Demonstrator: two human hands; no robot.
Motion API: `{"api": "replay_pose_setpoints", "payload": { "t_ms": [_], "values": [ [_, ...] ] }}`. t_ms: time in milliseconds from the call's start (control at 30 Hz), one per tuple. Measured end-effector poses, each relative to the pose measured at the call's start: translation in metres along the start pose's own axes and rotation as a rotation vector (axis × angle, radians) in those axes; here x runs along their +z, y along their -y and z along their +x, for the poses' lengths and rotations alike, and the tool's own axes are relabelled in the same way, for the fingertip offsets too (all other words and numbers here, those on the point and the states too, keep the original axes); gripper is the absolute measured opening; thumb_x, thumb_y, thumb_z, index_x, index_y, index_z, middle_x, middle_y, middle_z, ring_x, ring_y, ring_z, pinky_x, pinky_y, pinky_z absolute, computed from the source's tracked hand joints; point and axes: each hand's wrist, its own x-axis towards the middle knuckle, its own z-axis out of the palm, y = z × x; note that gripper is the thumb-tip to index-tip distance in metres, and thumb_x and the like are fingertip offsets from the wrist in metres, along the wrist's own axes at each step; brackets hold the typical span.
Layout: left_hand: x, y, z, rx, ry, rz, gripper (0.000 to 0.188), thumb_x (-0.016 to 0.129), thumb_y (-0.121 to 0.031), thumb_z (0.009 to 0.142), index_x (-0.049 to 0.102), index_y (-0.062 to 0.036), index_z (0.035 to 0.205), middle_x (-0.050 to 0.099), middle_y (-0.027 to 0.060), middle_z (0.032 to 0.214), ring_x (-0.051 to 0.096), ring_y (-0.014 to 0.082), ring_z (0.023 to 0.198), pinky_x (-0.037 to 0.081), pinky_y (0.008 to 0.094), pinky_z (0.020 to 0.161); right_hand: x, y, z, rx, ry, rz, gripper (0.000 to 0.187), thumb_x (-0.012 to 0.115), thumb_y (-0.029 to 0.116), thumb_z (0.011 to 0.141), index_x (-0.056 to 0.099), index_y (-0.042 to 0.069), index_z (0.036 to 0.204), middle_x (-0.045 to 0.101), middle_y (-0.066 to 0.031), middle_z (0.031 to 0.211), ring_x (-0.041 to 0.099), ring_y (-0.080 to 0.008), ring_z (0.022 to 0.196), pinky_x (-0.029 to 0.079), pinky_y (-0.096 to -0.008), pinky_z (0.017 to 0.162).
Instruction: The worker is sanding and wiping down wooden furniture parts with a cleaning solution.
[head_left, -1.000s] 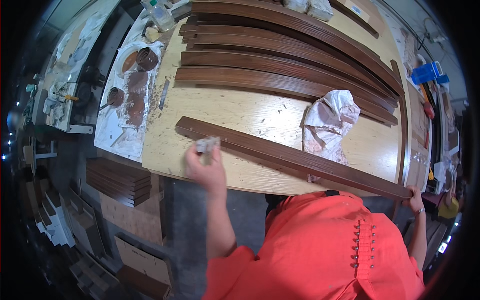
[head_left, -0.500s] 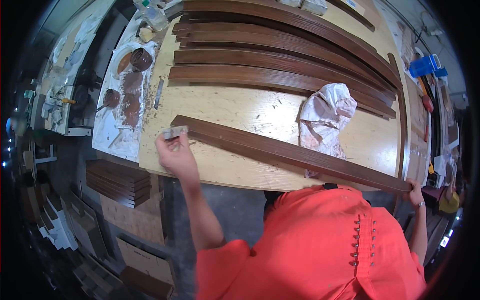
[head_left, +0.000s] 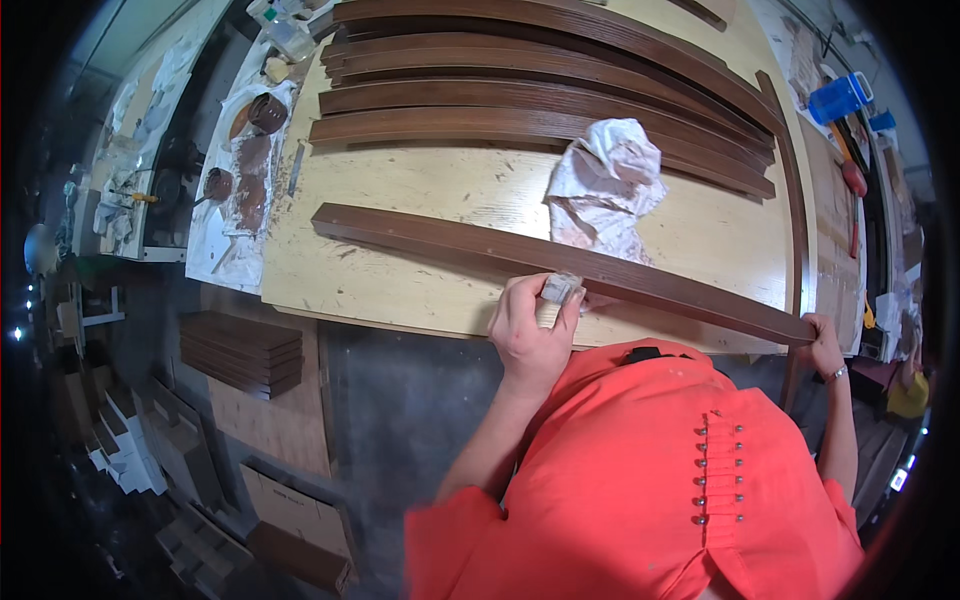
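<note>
We were prob. midway on the long dark-brown wooden beam [head_left: 450, 238] at front of the pale wooden worktop [head_left: 400, 180], L hand [head_left: 530, 335] pinching a small greyish pad [head_left: 561, 288] by its near side, R hand [head_left: 822, 348] gripping its right end, w/ similar brown wooden beams [head_left: 450, 125] behind, done or waiting unclear.

The 1 view comes from the left one of 2 wide fisheye cameras worn on the person's head, facing down and forward, upright and unmirrored. The red shirt [head_left: 640, 480] is close below, filling the lower right of the frame; the table [head_left: 420, 185] spreads across the middle and upper part, and the floor [head_left: 400, 420] shows deeper, lower left of centre. Black rounds off the corners.
</note>
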Motion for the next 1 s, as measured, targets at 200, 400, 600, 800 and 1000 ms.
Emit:
{"api": "replay_pose_setpoints", "payload": {
  "t_ms": [200,400,600,800,1000],
  "values": [
    [-0.019,0.023,0.034,-0.216,-0.352,0.191,0.030,0.079,-0.007,0.073,0.058,0.0001,0.093,0.064,0.0072,0.083,0.060,0.0171,0.076,0.050,0.0324,0.071,0.002,0.018,-0.008,-0.010,0.062,0.076,0.022,0.065,0.002,0.052,0.049,0.001,0.068,0.044,0.0015,0.062,0.042,-0.0064,0.062,0.035,-0.0244,0.054],
    [0.027,-0.012,-0.007,-0.188,-0.291,0.239,0.029,0.078,-0.006,0.074,0.057,0.0007,0.093,0.064,0.0090,0.083,0.062,0.0189,0.076,0.050,0.0321,0.072,0.005,0.023,-0.014,-0.050,0.115,0.184,0.020,0.065,0.002,0.054,0.053,-0.001,0.071,0.047,-0.0009,0.063,0.046,-0.0079,0.062,0.040,-0.0251,0.057],
    [0.101,-0.081,-0.072,-0.034,-0.100,0.158,0.030,0.078,-0.004,0.073,0.056,0.0008,0.092,0.064,0.0090,0.084,0.063,0.0171,0.078,0.050,0.0306,0.075,0.007,0.008,-0.011,-0.177,0.125,0.222,0.023,0.066,0.003,0.056,0.053,-0.004,0.073,0.045,-0.0082,0.060,0.046,-0.0107,0.061,0.040,-0.0277,0.056],
    [0.158,-0.129,-0.113,0.169,-0.010,0.100,0.035,0.082,-0.003,0.066,0.056,-0.0011,0.090,0.063,0.0136,0.085,0.063,0.0269,0.073,0.051,0.0341,0.067,-0.002,0.008,-0.008,-0.282,0.261,0.305,0.029,0.065,0.005,0.062,0.057,-0.004,0.088,0.058,-0.0113,0.076,0.055,-0.0153,0.073,0.046,-0.0291,0.068],
    [0.199,-0.182,-0.134,0.303,0.064,0.024,0.035,0.083,-0.002,0.066,0.056,-0.0013,0.088,0.064,0.0115,0.081,0.063,0.0250,0.070,0.051,0.0314,0.064,-0.003,-0.008,-0.002,-0.566,0.311,0.481,0.053,0.071,0.010,0.066,0.057,-0.002,0.116,0.063,-0.0120,0.102,0.059,-0.0151,0.097,0.046,-0.0298,0.088]
  ]
}}
